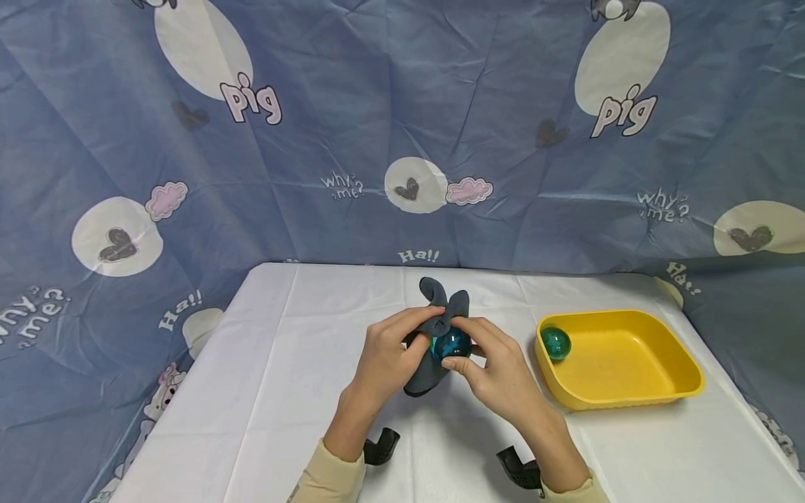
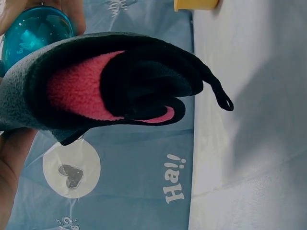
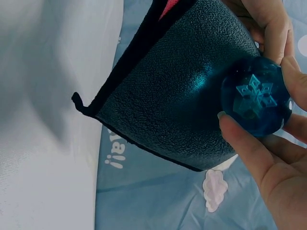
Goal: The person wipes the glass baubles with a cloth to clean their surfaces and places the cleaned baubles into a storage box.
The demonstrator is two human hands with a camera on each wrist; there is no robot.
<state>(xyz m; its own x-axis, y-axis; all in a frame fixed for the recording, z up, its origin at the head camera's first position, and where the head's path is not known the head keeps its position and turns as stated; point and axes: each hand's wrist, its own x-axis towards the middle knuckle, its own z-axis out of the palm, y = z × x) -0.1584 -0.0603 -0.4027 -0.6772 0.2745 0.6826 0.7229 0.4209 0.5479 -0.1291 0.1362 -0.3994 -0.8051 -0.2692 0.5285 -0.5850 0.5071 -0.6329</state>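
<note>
Over the middle of the white table, my left hand (image 1: 386, 353) grips a dark grey cloth (image 1: 429, 374) with black edging and a small hanging loop. Pink lining shows inside its folds in the left wrist view. My right hand (image 1: 503, 367) pinches a clear teal ball (image 1: 454, 343) between thumb and fingers, against the cloth. A snowflake pattern shows on the ball (image 3: 254, 98) in the right wrist view, with the grey side of the cloth (image 3: 177, 91) beside it. The cloth partly hides the left fingers.
A yellow tray (image 1: 629, 399) stands on the table to the right, holding a green-teal ball (image 1: 556, 343) in its left corner. Black curved pieces (image 1: 381, 447) sit at both wrists. A blue printed curtain (image 1: 352, 126) hangs behind the white table (image 1: 283, 391).
</note>
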